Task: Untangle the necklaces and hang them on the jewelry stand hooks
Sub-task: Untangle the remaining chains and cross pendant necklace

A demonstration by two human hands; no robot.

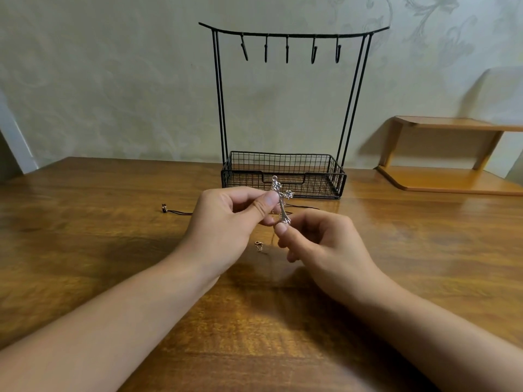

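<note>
A silver cross pendant (281,200) is held up above the table between both hands. My left hand (226,222) pinches its middle with thumb and fingers. My right hand (319,239) pinches its lower tip. A thin chain hangs below the pendant, ending in a small gold clasp (258,245) near the table. A black cord necklace (177,211) lies on the wood to the left, its end bead at the far left. The black wire jewelry stand (285,108) rises behind, with several bare hooks (287,49) on its top bar.
The stand's wire basket base (283,174) sits right behind my hands. A wooden shelf unit (450,157) stands at the back right against the wall. The brown wooden table (113,250) spreads wide on both sides.
</note>
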